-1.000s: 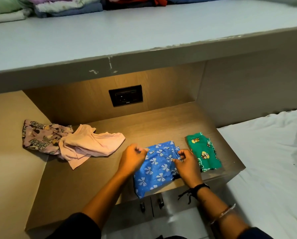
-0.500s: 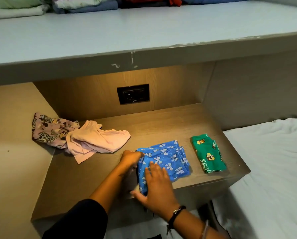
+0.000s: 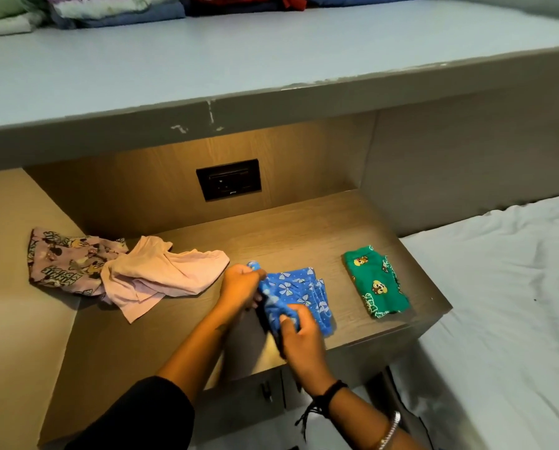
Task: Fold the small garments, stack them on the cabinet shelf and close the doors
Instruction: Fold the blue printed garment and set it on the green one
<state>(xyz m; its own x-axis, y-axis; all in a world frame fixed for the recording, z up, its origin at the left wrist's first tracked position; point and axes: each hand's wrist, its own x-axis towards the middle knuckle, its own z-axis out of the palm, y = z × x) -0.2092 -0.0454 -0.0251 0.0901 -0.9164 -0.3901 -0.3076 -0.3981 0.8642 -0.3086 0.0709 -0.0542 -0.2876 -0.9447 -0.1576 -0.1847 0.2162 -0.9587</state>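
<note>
A small blue garment with white bows (image 3: 307, 289) lies on the wooden cabinet top (image 3: 297, 232), partly folded. My left hand (image 3: 241, 285) pinches its upper left corner. My right hand (image 3: 299, 332) grips its lower left edge, bunching the cloth. To the right lies a folded green garment with cartoon prints (image 3: 375, 280). A crumpled pale pink garment (image 3: 161, 274) and a pink printed garment (image 3: 65, 263) lie at the left. Two cabinet door handles (image 3: 267, 391) show below the front edge.
A black wall socket (image 3: 228, 179) sits in the back panel. A grey shelf (image 3: 239, 60) overhangs above, with folded clothes (image 3: 116, 8) along its back. A white bed sheet (image 3: 505, 303) lies to the right.
My left hand moved up to the blue garment's top left corner. My right hand went from pressing flat on the cloth to gripping its lower edge. The garment is folded narrower.
</note>
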